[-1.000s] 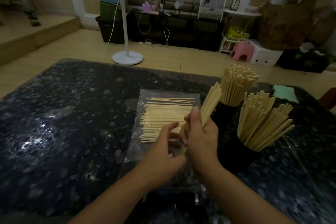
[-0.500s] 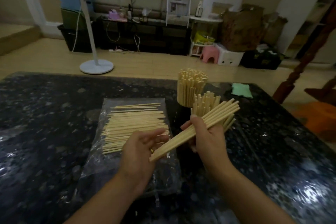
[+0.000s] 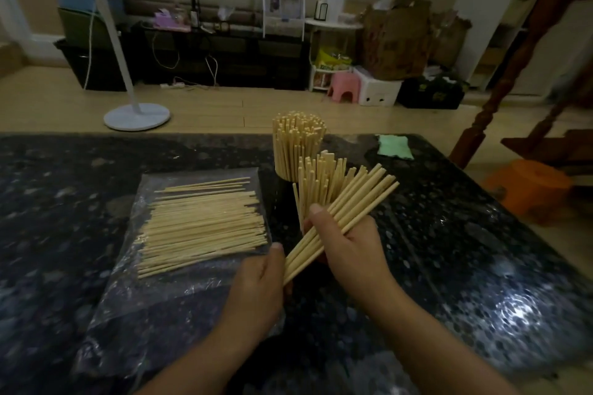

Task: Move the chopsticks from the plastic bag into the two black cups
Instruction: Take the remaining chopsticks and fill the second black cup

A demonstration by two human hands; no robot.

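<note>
Hands, left (image 3: 256, 285) and right (image 3: 349, 244), grip a chopstick bundle (image 3: 346, 215) (hiding near cup) beside bag (image 3: 179, 266).

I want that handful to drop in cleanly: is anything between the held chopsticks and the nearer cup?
Yes. The nearer cup's chopsticks already fan out of its mouth, right behind the bundle gripped by the right hand; the cup itself is hidden.

One head-worn camera — looking forward and down, close over the table (image 3: 64, 176).
</note>
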